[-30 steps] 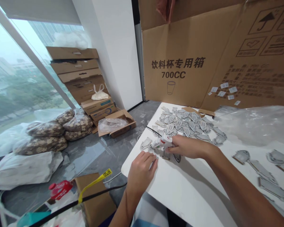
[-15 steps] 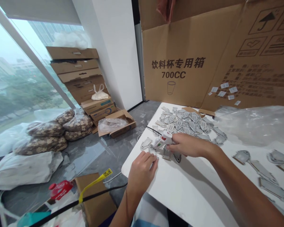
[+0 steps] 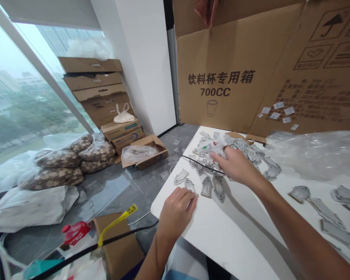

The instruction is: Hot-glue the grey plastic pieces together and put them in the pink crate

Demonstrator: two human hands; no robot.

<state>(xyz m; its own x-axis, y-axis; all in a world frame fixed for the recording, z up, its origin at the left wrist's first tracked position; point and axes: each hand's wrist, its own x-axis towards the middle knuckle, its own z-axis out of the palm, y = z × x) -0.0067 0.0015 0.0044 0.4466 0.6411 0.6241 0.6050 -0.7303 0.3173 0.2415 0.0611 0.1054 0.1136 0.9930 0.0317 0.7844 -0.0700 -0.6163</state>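
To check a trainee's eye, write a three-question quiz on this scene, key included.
1. True or false: the right grip holds the white tool.
2. Which of these is nearest the left grip? A) the red bottle; B) a gray piece; C) the clear plastic sheeting.
3. Fill in: the large cardboard panel reads "___CC" above a printed cup.

Key: 1 true; 2 B; 3 700.
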